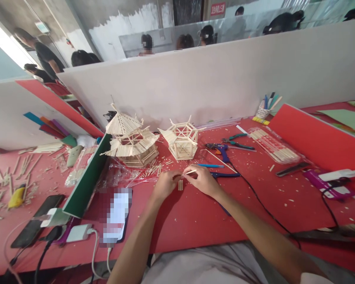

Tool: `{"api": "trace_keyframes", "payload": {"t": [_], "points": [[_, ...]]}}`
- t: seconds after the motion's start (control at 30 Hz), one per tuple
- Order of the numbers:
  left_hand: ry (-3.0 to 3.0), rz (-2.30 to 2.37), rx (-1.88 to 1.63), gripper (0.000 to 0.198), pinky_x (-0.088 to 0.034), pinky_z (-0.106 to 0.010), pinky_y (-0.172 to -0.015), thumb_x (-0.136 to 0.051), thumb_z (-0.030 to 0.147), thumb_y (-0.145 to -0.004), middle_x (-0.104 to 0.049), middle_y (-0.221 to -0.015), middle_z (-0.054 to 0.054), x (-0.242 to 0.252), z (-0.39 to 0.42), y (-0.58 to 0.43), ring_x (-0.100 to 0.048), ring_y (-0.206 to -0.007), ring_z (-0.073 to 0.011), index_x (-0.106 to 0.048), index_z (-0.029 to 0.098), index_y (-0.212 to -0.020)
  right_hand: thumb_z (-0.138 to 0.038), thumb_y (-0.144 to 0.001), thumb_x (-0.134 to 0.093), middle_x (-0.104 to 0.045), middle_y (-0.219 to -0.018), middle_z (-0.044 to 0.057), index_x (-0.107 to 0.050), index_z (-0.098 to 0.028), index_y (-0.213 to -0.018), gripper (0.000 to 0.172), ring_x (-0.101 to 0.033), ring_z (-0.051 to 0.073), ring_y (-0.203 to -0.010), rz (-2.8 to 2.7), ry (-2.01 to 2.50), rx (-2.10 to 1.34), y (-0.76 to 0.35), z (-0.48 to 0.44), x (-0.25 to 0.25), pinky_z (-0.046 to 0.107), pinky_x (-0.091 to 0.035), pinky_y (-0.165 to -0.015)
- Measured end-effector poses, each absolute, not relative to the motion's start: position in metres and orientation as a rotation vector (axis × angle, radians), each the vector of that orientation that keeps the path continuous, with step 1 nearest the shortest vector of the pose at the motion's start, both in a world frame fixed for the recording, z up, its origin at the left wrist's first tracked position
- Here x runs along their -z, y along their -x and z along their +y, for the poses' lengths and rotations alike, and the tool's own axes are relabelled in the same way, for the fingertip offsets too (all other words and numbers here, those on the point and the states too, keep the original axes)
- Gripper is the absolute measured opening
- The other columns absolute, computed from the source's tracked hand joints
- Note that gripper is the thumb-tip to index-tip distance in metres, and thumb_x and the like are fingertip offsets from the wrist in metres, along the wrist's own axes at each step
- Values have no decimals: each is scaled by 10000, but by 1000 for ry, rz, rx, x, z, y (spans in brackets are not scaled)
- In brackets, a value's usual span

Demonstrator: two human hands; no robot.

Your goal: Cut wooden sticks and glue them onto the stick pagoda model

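In front of the half-roofed model (179,139), the right hand (202,180) pinches a stick (191,172), probably for fine control; the left hand (166,183) is at its other end, grip unclear. Short sticks (180,185) lie in front of the model too, seemingly for easy reach.

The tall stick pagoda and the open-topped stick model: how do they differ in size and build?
The tall stick pagoda rises higher than the open-topped stick model. The pagoda has a pointed roof; the open-topped model has bare beams on top. The pagoda shows two roof tiers, the open-topped model a covered panel at left. Both are pale sticks on the red table.
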State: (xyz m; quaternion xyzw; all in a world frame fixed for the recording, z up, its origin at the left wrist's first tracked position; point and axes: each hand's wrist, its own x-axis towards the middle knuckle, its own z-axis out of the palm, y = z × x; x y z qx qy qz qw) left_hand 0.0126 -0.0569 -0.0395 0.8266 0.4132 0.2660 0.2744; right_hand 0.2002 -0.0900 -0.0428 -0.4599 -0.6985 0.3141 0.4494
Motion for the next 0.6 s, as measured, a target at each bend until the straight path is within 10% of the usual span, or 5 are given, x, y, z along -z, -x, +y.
{"api": "trace_keyframes", "payload": {"t": [0.6], "points": [[-1437,911,-790,491,-631,-341,-712,-672,614,-798,-728,-844,-65,36,-55,-12,-745,-733,-219,-675,135,-906,-337,-705,-770,-693,-694,12,-666,-178,-807,216,-659,168,-644,-1251,1069,-1293,-215,-79,38,262,-487,-599]]}}
